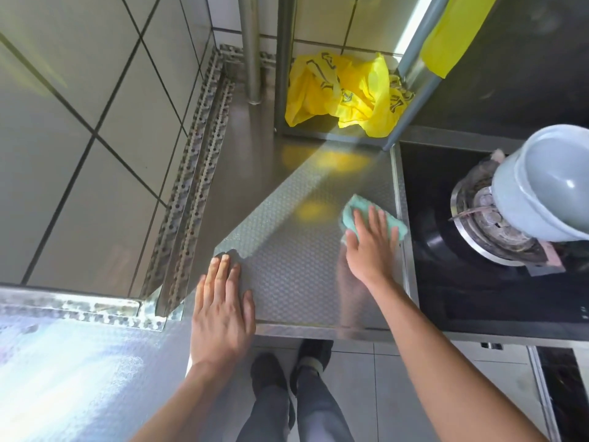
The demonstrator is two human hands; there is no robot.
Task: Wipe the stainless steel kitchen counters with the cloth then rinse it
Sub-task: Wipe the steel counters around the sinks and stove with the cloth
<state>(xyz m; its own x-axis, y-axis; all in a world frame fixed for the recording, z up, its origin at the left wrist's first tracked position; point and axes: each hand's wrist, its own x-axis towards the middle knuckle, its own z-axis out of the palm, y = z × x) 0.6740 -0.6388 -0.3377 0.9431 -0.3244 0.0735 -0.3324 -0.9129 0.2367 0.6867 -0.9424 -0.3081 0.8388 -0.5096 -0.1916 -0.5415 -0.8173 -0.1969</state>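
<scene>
Below the tabletop's near edge, two dark shoes (288, 365) stand on the grey floor (414, 393). Both bare arms reach up and over that edge.

The left hand (223, 311) lies flat, palm down, at the near left corner of the shiny steel tabletop (296, 275). Its grip is spread open, fingers straight and close together. It holds nothing and only rests on the bumpy metal.

The right arm stretches farther, toward the tabletop's right edge. The right hand (371, 247) is palm down too, fingers spread wide, pressing on a light green cloth (353, 210). The cloth lies flat under the fingers, right beside the black stove (446, 282). The hand pushes on it and does not pinch it.

On the stove sits a burner (487, 228) with a pale blue pot (548, 186) on top.

At the tabletop's far edge, a crumpled yellow bag (347, 94) lies between metal posts, near the tiled wall (95, 122).
</scene>
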